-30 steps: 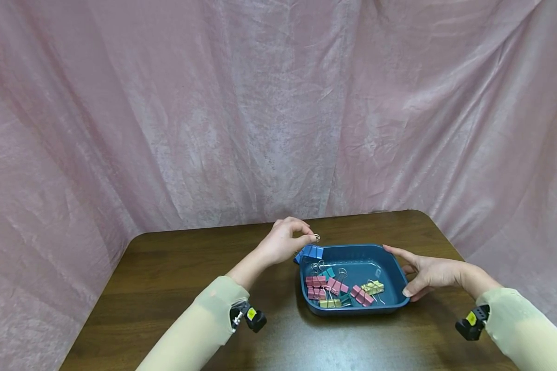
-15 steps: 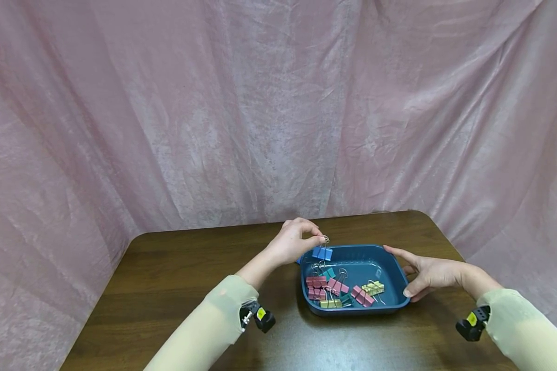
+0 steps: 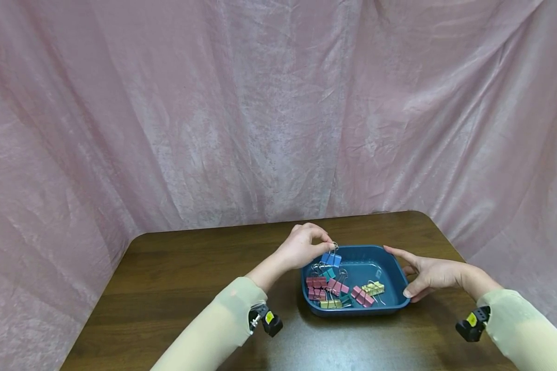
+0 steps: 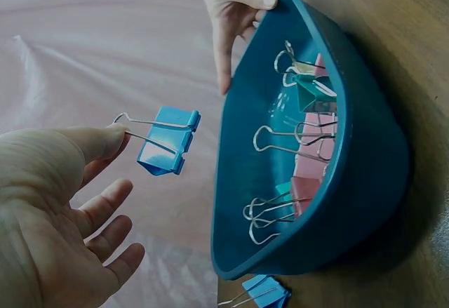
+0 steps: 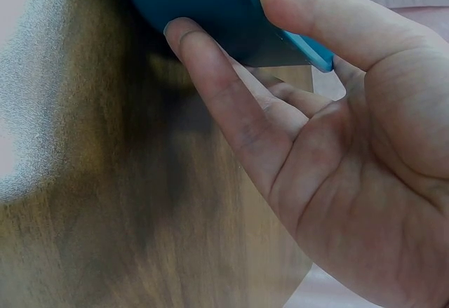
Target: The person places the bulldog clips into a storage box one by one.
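Observation:
My left hand (image 3: 304, 246) pinches a blue binder clip (image 3: 331, 259) by its wire handle, over the left back part of a dark blue tray (image 3: 401, 268). In the left wrist view the blue body of that clip (image 4: 168, 139) hangs from thumb and forefinger, apart from the tray wall, while the other fingers are loose. My right hand (image 3: 433, 273) holds the tray's right end, thumb at the rim and fingers against the outer wall. Inside the tray lie several binder clips: pink ones (image 3: 338, 286), yellow ones (image 3: 373, 287) and green ones (image 3: 328, 273).
Another blue binder clip (image 4: 266, 290) lies on the wooden table (image 3: 190, 278), just outside the tray. A pink curtain (image 3: 260, 113) hangs behind the table's back edge.
My left hand has carried the blue binder clip rightward, from above the tray's left rim to over its inside, and slightly down. The right hand and tray have stayed put.

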Demonstrator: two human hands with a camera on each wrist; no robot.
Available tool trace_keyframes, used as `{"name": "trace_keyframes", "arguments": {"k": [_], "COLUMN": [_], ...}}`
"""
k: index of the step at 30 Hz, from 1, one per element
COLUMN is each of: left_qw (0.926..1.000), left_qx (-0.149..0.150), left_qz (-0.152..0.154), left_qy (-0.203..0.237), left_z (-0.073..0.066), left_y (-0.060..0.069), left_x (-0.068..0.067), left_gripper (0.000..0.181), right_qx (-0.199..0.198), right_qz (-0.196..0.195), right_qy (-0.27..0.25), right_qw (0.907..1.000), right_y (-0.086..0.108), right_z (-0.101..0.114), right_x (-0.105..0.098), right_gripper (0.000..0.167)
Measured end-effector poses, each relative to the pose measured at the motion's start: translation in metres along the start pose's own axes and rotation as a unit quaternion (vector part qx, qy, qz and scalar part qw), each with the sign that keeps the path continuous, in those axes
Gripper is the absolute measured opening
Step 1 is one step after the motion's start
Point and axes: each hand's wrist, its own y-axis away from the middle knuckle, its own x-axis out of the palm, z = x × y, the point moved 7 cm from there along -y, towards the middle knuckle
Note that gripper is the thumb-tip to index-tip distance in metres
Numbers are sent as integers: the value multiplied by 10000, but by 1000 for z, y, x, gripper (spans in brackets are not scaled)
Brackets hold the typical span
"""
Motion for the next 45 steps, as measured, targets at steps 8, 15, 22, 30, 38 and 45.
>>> {"name": "trace_keyframes", "arguments": {"k": [8, 15, 22, 30, 38, 45], "left_qw": [10000, 9998, 9991, 9983, 9959, 9962], "left_qx": [57, 137, 100, 167, 463, 408], "left_qz": [32, 122, 222, 293, 363, 451], "left_qy": [11, -76, -359, -482, -694, -626], "left_z": [-3, -7, -11, -9, -13, -19], "left_y": [-1, -3, -2, -3, -9, -12], "left_x": [8, 17, 23, 31, 40, 49], "left_gripper": [13, 13, 13, 12, 11, 10], "right_qx": [48, 46, 57, 56, 52, 59], "right_qz": [-39, -28, -37, -4, 13, 66], "right_qy": [-9, -2, -3, 20, 61, 22], "right_qw": [10000, 10000, 10000, 10000, 10000, 10000], "right_y": [0, -1, -2, -2, 0, -1], "right_z": [-1, -1, -1, -1, 1, 1], "right_x": [-1, -1, -1, -1, -1, -2], "right_gripper": [119, 119, 118, 118, 117, 116]}}
